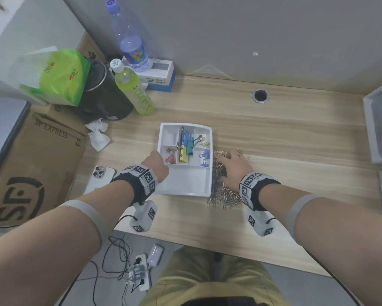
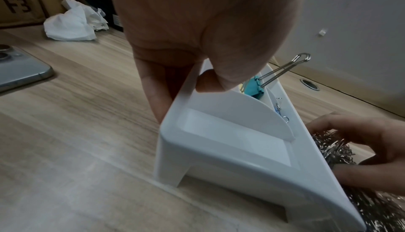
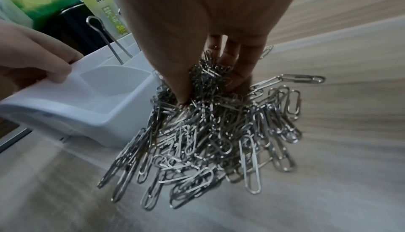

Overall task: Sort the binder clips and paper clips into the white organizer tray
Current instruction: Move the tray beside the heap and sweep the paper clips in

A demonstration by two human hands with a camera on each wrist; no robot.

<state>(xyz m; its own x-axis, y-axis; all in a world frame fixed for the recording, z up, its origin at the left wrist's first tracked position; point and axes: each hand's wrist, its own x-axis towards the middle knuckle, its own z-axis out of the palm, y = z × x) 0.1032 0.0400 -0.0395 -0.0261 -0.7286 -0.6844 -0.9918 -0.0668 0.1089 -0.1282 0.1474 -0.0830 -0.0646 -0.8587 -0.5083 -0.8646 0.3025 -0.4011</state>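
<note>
Centrally, the wooden counter [image 1: 273, 133] carries the white organizer tray [image 1: 186, 186], which stands on short feet just left of a loose heap of silver paper clips [image 3: 208, 131]; heap and tray wall touch along the tray's right side. Coloured binder clips [image 1: 186, 149] already lie in the tray's small rear compartments, while the large front compartment shows only bare white floor. None of the paper clips can be seen inside the tray, so that half of the sort is judged not yet done.

The left hand [image 1: 157, 165] pinches the tray's left rim, thumb inside the wall and fingers [image 2: 153, 86] outside, steadying it. The right hand [image 1: 234, 166] lies on top of the heap with its fingers spread and pushed down among the clips, thumb at the tray side; whether any clips are truly gripped cannot be told.

Risks, as judged from this arrangement:
- The clips look interlinked, so lifting a handful may drag a trailing chain that spills over the counter or catches on the tray rim.
- A sweep toward the tray may only jam clips against its raised wall or push them under it between the feet.
- Pressure from the right could slide or tip the light tray if the left pinch slackens, disturbing the binder clips, one of whose wire handles [image 2: 285, 69] stands above the rim.
- A loose scoop may drop paper clips into the binder-clip compartments.
</note>
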